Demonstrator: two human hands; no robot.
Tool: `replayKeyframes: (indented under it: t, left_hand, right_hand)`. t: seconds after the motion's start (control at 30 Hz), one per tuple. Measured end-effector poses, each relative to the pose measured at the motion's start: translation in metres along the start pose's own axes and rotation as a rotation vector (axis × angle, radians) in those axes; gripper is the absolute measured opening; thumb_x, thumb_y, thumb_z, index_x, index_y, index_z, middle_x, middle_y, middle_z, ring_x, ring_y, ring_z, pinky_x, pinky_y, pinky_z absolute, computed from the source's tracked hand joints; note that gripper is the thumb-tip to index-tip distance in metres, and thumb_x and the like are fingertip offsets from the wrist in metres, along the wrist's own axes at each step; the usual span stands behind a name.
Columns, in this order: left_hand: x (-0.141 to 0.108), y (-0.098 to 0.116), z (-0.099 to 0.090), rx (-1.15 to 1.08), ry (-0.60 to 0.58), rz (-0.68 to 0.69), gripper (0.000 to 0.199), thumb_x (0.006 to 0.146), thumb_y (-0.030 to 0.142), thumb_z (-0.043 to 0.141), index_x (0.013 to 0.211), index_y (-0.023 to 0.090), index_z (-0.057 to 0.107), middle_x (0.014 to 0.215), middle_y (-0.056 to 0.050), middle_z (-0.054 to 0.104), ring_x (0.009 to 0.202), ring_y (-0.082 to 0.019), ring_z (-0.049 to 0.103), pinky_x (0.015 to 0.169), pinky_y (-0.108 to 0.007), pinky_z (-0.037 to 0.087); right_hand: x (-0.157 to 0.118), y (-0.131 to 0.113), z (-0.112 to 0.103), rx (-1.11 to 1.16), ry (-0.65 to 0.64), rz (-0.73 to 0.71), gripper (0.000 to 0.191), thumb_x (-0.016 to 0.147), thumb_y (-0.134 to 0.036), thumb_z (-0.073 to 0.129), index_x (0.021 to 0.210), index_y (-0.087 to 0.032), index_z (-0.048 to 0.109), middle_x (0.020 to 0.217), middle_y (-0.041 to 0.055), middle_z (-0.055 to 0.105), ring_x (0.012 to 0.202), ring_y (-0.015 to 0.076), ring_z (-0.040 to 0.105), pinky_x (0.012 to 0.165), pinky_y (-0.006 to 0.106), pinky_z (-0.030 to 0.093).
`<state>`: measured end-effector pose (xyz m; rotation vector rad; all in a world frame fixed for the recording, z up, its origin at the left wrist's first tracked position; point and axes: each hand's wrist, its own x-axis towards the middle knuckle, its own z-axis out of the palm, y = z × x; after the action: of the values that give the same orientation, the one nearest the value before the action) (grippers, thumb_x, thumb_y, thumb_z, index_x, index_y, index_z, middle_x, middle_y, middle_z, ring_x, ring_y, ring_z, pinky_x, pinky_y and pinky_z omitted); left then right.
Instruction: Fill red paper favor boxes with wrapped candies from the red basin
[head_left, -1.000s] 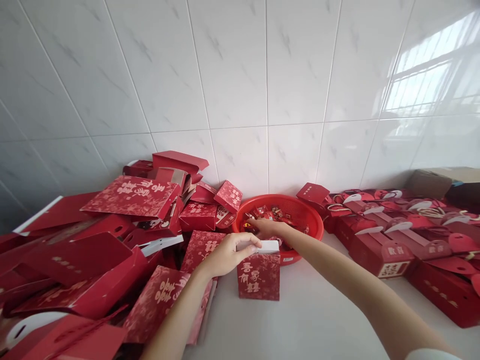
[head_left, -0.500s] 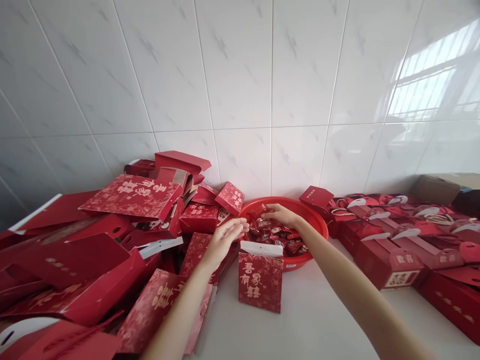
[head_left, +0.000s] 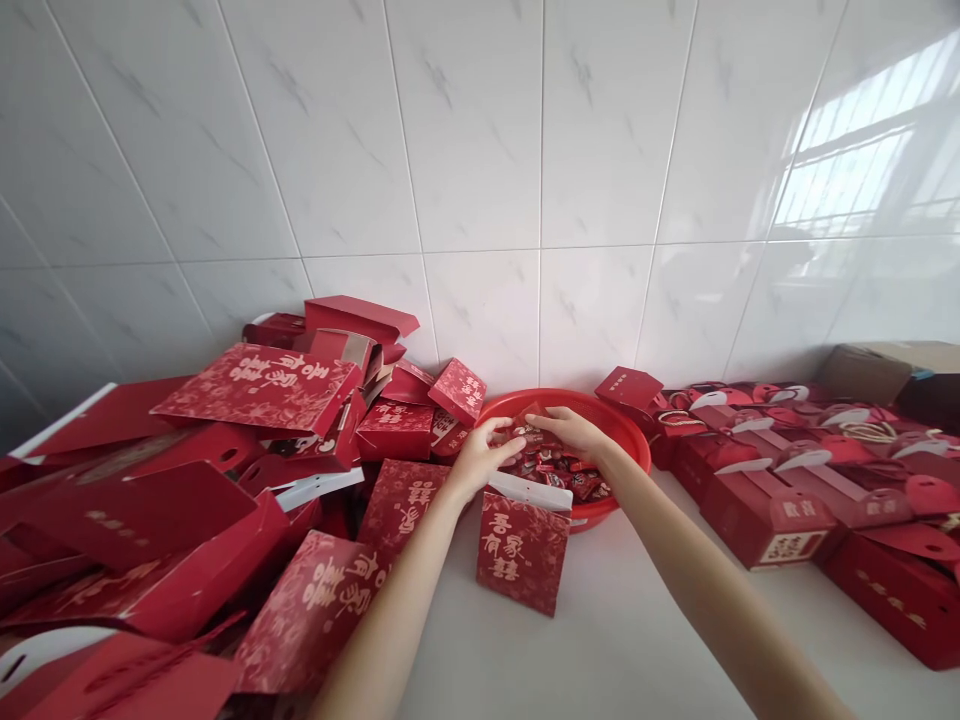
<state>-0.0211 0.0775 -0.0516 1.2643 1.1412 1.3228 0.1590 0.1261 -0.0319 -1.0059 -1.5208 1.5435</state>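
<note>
Reaching inside the basket's rim (head_left: pixel 636 432) with left hand (head_left: pixel 484 458) and right hand (head_left: pixel 571 430) half-curled at wrapped sweets (head_left: pixel 581 487); cannot tell how many held.
Standing just nearer, with bare table (head_left: pixel 480 665) before it: small box (head_left: pixel 523 552), patterned red, pale-lettered, white-flapped.

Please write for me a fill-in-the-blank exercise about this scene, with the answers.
The left hand and right hand are over a basket coloured ____.
The wall behind is covered with ____.
One box stands on the table in ____ of the basket.
The neat rows of boxes are on the person's ____ side.
Missing words: red; tiles; front; right.
</note>
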Motion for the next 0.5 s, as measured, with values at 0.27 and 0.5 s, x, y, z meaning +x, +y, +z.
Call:
replayKeyframes:
  t: [0.27,0.5]
  left_hand:
    - [0.013,-0.006,0.002,-0.105,0.037,0.007,0.046,0.055,0.018,0.091,0.096,0.017,0.071,0.08,-0.002,0.073,0.073,-0.016,0.07,0.072,-0.029,0.057]
    - [0.012,-0.004,0.0,-0.213,0.153,0.003,0.037,0.052,0.027,0.085,0.084,0.019,0.067,0.079,0.001,0.07,0.073,-0.014,0.068,0.064,-0.022,0.051]
  right_hand:
    - [-0.013,0.003,-0.008,0.037,0.099,-0.009,0.02,0.084,-0.034,0.076,0.096,-0.019,0.071,0.093,0.0065,0.076,0.074,0.0166,0.069,0.051,0.021,0.051]
    - [-0.009,0.013,-0.014,-0.04,0.221,-0.172,0.021,0.082,-0.031,0.072,0.099,-0.018,0.07,0.102,0.0069,0.075,0.089,0.0212,0.071,0.073,0.029,0.058]
